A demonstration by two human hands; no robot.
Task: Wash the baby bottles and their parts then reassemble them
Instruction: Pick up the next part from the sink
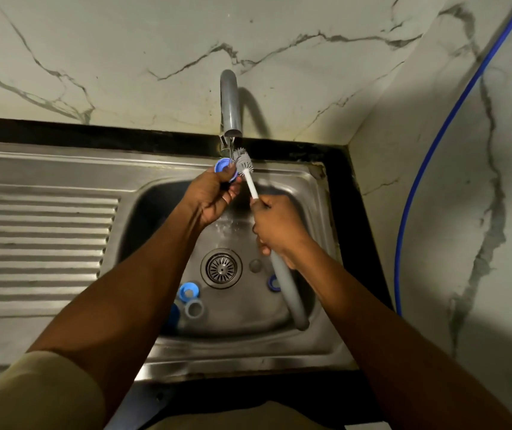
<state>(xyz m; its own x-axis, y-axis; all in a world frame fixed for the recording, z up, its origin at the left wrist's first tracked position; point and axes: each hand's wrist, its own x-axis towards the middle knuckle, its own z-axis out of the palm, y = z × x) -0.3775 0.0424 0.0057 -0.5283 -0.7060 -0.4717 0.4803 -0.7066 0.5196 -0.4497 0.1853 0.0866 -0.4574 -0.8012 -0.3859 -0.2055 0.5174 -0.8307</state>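
Note:
My left hand (214,193) grips a blue bottle part (223,166) just under the faucet spout (231,103). My right hand (276,226) grips the shaft of a bottle brush; its grey bristle head (243,161) sits right beside the blue part, and its grey handle (291,297) hangs down over the basin. On the sink floor lie a light blue ring (189,291), a grey ring (194,308), a dark blue piece (172,318) partly hidden by my left arm, and another blue ring (274,283) beside the brush handle.
The steel sink (319,193) has a drain strainer (221,268) in the middle and a ribbed draining board (40,243) to the left. A marble wall stands behind, and a blue hose (419,169) runs down the right wall.

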